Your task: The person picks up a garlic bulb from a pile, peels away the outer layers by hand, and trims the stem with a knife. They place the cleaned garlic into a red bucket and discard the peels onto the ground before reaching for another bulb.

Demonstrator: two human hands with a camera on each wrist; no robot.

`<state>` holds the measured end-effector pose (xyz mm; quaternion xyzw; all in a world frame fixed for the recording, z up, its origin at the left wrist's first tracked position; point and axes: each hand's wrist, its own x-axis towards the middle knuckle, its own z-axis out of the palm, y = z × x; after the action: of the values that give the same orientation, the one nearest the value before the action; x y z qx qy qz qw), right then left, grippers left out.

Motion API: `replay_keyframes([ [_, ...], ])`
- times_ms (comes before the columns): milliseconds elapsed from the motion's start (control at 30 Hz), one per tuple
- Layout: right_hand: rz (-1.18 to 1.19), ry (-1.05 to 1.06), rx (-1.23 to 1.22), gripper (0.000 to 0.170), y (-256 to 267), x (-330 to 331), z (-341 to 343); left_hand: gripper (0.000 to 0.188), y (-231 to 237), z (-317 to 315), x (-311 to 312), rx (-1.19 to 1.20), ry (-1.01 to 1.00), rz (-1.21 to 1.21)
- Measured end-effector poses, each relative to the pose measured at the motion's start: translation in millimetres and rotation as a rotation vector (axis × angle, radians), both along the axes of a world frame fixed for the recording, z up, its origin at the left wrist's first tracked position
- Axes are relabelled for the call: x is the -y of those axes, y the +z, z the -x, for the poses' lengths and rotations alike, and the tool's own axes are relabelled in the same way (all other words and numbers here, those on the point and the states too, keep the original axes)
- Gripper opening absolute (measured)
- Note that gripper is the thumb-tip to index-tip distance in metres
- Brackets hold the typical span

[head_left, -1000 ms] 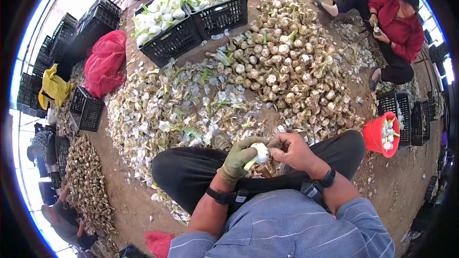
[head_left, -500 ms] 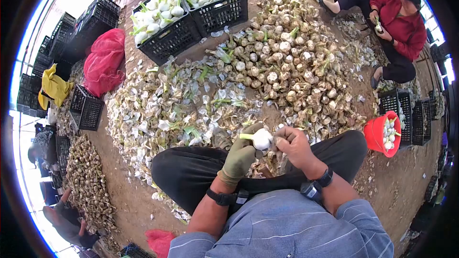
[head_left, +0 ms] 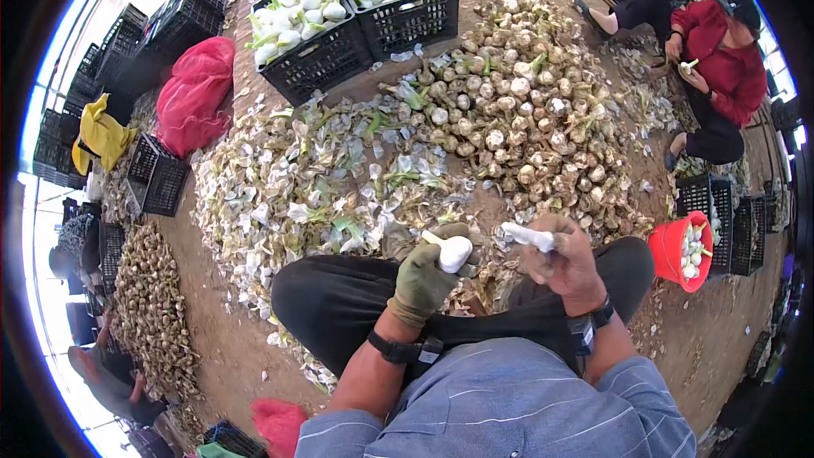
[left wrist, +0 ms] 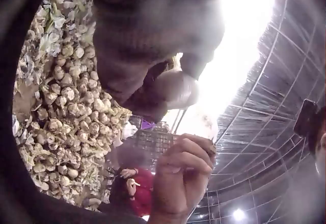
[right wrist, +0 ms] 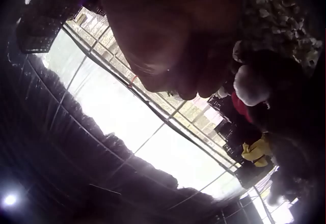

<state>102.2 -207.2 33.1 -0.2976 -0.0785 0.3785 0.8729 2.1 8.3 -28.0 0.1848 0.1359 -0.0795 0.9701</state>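
A brown floor (head_left: 229, 314) strewn with peelings (head_left: 263, 195) spreads beyond both hands, its edges bent and darkened by the round view. The left hand (head_left: 419, 287), in a dull green glove, has its fingers curled round a white garlic bulb (head_left: 455, 254), stem pointing up and left; the fingers hide its underside. Just beside it, bare and apart from the bulb, the right hand (head_left: 566, 265) pinches a pale piece (head_left: 527, 236), too smeared to identify. Ahead of the hands lies a heap of unpeeled garlic (head_left: 534, 119); farther off, left of it, stand two black crates (head_left: 398, 27) of white bulbs. A red bucket (head_left: 666, 246) is right of the right hand. The right wrist view is mostly shadow, the fingers barely readable.
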Motion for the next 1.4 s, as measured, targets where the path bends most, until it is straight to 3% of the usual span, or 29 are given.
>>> replay_keyframes([
  [100,0.785,-0.057,0.561,0.014,-22.0,-8.8,0.6,0.052,-1.4,1.0,-4.1,-0.023,0.040,0.094],
  [133,1.080,-0.025,0.771,0.020,-24.1,-11.7,3.3,0.050,-1.6,0.0,-5.7,-0.034,0.039,0.117],
  [167,1.053,-0.015,0.737,0.021,-25.8,-10.7,6.2,0.048,-1.3,-1.9,-6.9,-0.042,0.037,0.140],
  [267,0.960,0.060,0.581,0.029,-27.4,-9.4,13.2,0.036,-5.2,-3.1,1.5,-0.188,0.110,-0.244],
  [333,0.901,-0.006,0.618,0.030,-26.8,-23.4,20.3,0.029,4.4,-6.0,8.2,-0.281,0.058,-0.572],
  [467,0.923,0.015,0.687,0.037,-28.7,-36.4,27.3,0.027,-19.1,-4.4,15.6,0.277,0.257,-1.424],
  [500,0.943,0.029,0.678,0.038,-29.9,-37.9,28.2,0.026,-11.1,-5.8,15.8,0.276,0.270,-1.431],
  [533,0.979,-0.049,0.866,0.034,-32.3,-38.7,29.0,0.026,3.0,-5.0,16.7,0.269,0.285,-1.437],
  [633,0.926,-0.064,1.086,0.028,-36.8,-34.0,24.4,0.026,10.1,-2.8,20.3,0.175,0.268,-1.326],
  [667,0.918,-0.093,0.999,0.026,-38.6,-33.8,25.8,0.026,10.0,-1.5,21.0,0.129,0.256,-1.267],
  [767,0.886,-0.151,0.802,0.020,-43.8,-34.6,29.3,0.028,11.2,-5.1,18.5,-0.181,0.336,-0.741],
  [800,0.876,-0.154,0.774,0.019,-45.1,-34.2,29.0,0.030,11.7,-4.0,10.9,-0.213,0.255,-0.724],
  [1033,0.877,-0.154,0.741,0.020,-40.1,-38.0,31.4,0.044,9.5,-1.9,17.6,0.023,0.077,-1.156],
  [1067,0.906,-0.219,0.979,0.021,-35.6,-40.3,31.0,0.046,11.3,-2.6,17.5,0.042,0.023,-1.324],
  [1100,0.882,-0.173,0.837,0.021,-34.5,-40.9,34.0,0.045,13.0,-2.7,20.3,-0.027,0.010,-1.282],
  [1200,0.869,-0.198,0.879,0.021,-47.9,-38.5,35.5,0.047,-2.2,-0.4,14.9,0.068,0.061,-1.409],
  [1267,0.796,-0.126,0.505,0.021,-46.0,-36.7,34.0,0.041,-9.1,-1.1,10.7,0.190,0.118,-1.524],
  [1300,0.752,-0.091,0.319,0.021,-45.5,-35.1,33.1,0.038,-2.9,-3.3,11.2,0.052,0.096,-1.343],
  [1367,0.703,-0.138,0.212,0.019,-67.2,-31.1,27.7,0.032,11.7,-7.0,19.2,-0.207,0.041,-0.968],
  [1400,0.716,-0.160,0.153,0.018,-73.6,-29.0,25.6,0.024,-12.9,-9.1,24.1,-0.151,0.198,-0.933],
])
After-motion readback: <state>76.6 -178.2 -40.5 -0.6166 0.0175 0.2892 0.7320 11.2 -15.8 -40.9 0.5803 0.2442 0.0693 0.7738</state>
